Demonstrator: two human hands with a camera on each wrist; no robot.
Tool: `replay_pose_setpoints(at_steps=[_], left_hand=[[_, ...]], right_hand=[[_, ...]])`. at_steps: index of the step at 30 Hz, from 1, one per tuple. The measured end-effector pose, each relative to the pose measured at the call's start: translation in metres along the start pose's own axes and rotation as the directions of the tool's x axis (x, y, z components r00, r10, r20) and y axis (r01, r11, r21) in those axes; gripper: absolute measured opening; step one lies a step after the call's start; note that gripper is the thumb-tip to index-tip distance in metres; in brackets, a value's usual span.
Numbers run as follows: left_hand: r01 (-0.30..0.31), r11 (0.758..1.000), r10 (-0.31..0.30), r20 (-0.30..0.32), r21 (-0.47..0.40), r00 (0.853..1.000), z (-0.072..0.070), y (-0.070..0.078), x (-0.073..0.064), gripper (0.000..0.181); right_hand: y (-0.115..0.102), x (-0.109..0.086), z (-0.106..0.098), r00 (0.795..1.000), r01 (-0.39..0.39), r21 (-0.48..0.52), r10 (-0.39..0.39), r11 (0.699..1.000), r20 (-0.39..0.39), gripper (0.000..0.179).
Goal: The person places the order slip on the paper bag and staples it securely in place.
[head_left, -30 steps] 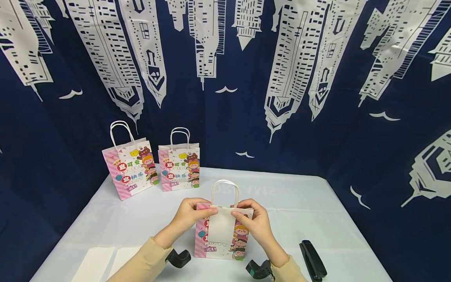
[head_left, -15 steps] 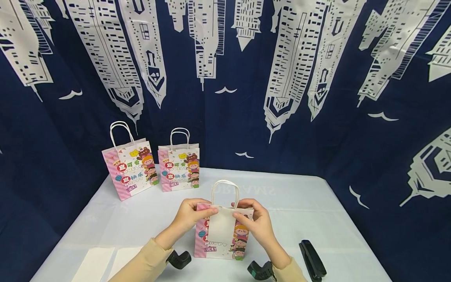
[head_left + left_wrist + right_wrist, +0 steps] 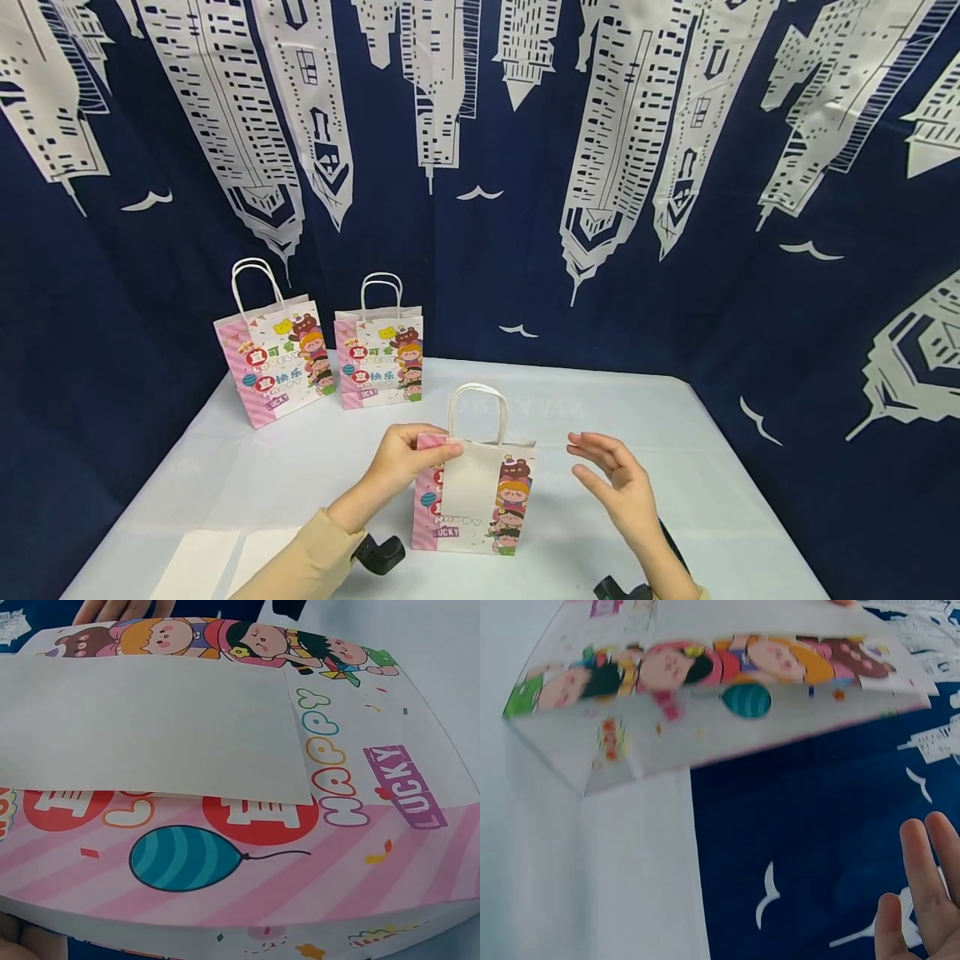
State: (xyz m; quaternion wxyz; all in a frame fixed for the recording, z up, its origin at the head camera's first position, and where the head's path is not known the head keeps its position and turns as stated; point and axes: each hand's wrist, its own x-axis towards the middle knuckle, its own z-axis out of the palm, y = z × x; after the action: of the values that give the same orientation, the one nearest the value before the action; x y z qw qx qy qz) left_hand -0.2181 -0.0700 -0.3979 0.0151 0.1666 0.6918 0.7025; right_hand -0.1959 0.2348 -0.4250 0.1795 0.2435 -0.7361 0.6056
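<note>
A pink and white paper gift bag with cartoon figures stands upright on the table, its white twisted handles up. Over the front of it hangs a blank cream card, which covers part of the print. My left hand pinches the card and the bag's top edge at the left, thumb in front, other fingers behind. In the left wrist view the card lies along the bag's printed face. My right hand is raised to the right of the bag, fingers loosely bent and apart from it, holding nothing.
Two matching gift bags, one tilted in view and one straighter, stand at the back left. Two blank cards lie at the front left. A black stapler is mostly hidden behind my right forearm. A navy curtain hangs behind the table.
My right hand has let go of the bag's top right and moved right, over toward the stapler's side. The left hand keeps its grip; the bag stays in place.
</note>
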Motion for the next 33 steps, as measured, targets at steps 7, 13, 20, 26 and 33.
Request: replay_pose_setpoints(at_steps=[7, 13, 20, 26, 33], left_hand=[[0.005, 1.000, -0.005, 0.011, -0.003, 1.000, -0.001, 0.000, 0.000, 0.023], [-0.005, 1.000, 0.005, 0.008, 0.002, 1.000, -0.001, -0.001, 0.000, 0.023], [-0.004, 1.000, 0.004, -0.001, 0.015, 1.000, -0.001, -0.001, 0.001, 0.022], [0.002, 1.000, -0.002, 0.001, 0.017, 1.000, -0.002, -0.002, 0.002, 0.023], [0.005, 1.000, -0.005, -0.001, 0.015, 1.000, -0.001, -0.002, 0.001, 0.022]], right_hand=[[0.003, -0.015, -0.032, 1.000, -0.022, 0.015, 0.022, 1.000, -0.014, 0.041], [0.009, -0.029, -0.053, 0.991, -0.131, -0.078, 0.128, 0.988, -0.042, 0.039], [0.028, -0.050, -0.079, 0.966, -0.255, -0.174, 0.245, 0.951, -0.081, 0.037], [0.046, -0.067, -0.093, 0.921, -0.382, -0.213, 0.351, 0.899, -0.172, 0.037], [0.070, -0.084, -0.102, 0.795, -0.604, -0.274, 0.539, 0.749, -0.279, 0.049]])
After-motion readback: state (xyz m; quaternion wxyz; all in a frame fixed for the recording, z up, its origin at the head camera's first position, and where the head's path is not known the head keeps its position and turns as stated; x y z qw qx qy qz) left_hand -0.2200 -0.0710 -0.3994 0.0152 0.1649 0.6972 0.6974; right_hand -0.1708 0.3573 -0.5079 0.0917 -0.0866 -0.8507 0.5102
